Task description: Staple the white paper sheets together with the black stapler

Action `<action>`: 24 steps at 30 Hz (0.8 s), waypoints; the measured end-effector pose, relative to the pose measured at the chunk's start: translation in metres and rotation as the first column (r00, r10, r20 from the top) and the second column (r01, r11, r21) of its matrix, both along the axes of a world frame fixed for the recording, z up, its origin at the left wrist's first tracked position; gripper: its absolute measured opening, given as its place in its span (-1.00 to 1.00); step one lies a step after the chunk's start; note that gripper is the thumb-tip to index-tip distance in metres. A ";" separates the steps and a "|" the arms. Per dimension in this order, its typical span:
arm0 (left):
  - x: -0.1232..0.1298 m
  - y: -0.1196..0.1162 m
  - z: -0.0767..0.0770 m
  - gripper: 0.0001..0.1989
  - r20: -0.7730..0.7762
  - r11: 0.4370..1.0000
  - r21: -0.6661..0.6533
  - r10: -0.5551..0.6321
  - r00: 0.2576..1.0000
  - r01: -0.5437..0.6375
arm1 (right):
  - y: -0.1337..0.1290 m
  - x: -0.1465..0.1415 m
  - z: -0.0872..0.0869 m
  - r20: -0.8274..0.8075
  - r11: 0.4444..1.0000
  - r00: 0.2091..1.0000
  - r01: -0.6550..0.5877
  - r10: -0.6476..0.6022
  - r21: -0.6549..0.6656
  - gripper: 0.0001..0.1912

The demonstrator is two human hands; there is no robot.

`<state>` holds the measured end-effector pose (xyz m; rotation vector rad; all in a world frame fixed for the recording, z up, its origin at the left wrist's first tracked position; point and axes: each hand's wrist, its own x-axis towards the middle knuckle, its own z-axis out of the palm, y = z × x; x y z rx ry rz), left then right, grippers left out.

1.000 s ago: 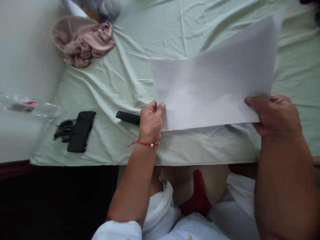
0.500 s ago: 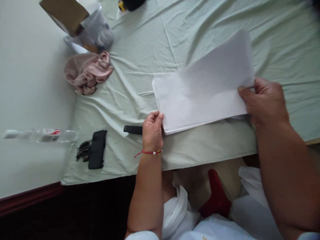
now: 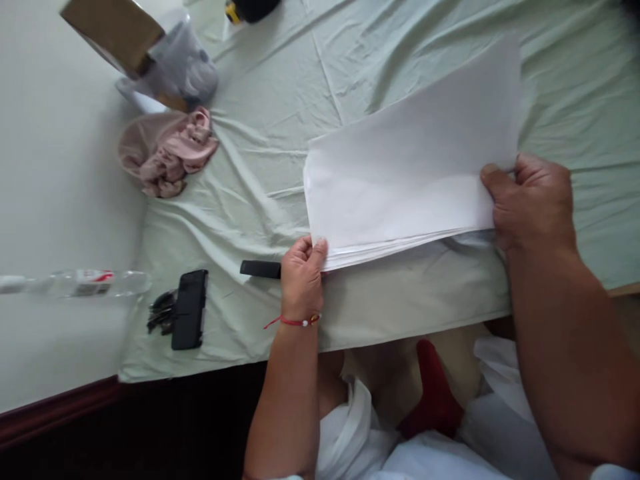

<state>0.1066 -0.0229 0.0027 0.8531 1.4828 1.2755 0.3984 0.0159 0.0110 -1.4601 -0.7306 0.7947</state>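
Note:
A stack of white paper sheets (image 3: 405, 160) is held up between my two hands over the cloth-covered surface. My left hand (image 3: 303, 277), with a red string bracelet at the wrist, pinches the near left corner, thumb on top. Gripping the right edge, my right hand (image 3: 533, 203) has its thumb on the top sheet and its fingers underneath. The sheets bend upward toward the far right, and their near edges are slightly fanned. A slim black object (image 3: 260, 269) lies just left of my left hand, partly hidden behind it.
Pale green cloth (image 3: 260, 180) covers the surface in wrinkles. Along its left side are a black phone-like case (image 3: 190, 310), dark folded glasses or keys (image 3: 161, 312), a clear bottle (image 3: 95, 283), pink fabric (image 3: 173, 157), and a plastic bag (image 3: 193, 70) with a cardboard box (image 3: 117, 33).
The far right part of the paper stack has risen, and the near edges have spread into a fan. Both hands still hold it. The view has shifted slightly.

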 end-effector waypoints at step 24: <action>-0.005 0.018 0.002 -0.54 0.181 0.999 0.029 -0.018 0.983 0.013 | -0.004 0.012 0.004 -0.205 0.952 0.944 -0.214 0.259 0.219 -0.78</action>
